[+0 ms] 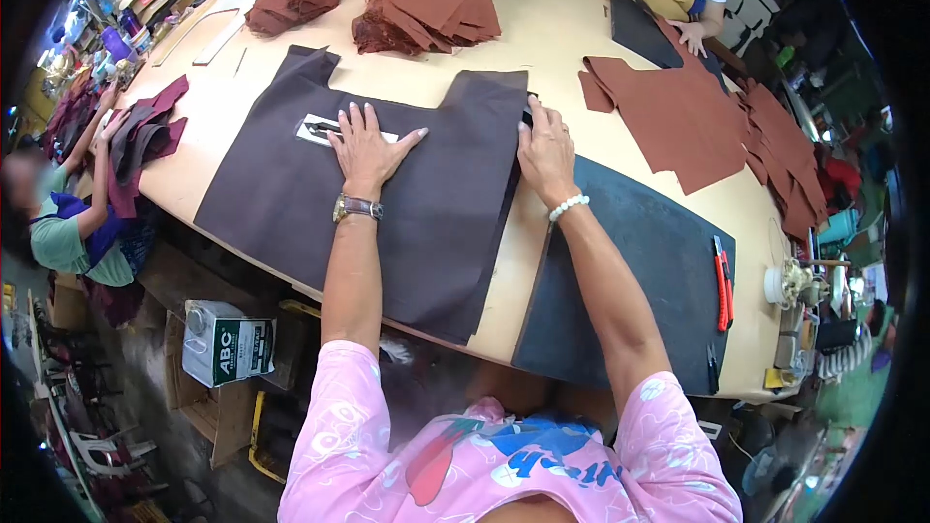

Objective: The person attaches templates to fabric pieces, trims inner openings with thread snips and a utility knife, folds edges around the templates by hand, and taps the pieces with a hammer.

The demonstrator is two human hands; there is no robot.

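Dark brown cut fabric (407, 232) lies flat across the table's near middle. My left hand (368, 147) is spread on it, fingers apart, its fingertips over a white label-like strip (315, 130) with a dark mark. Part of that strip is hidden under the fingers. At the fabric's upper right edge is my right hand (545, 147), its fingers curled round a small dark object (528, 114) that I cannot make out. Right of the fabric lies a dark board (625, 271), partly beneath my right forearm.
Red cutters (723, 286) lie on the board's right side. Rust-brown fabric piles (426, 10) and cut pieces (668, 121) occupy the far side and right. Co-workers' hands (692, 37) work at top right and left. A metal can (228, 344) stands below the table's edge.
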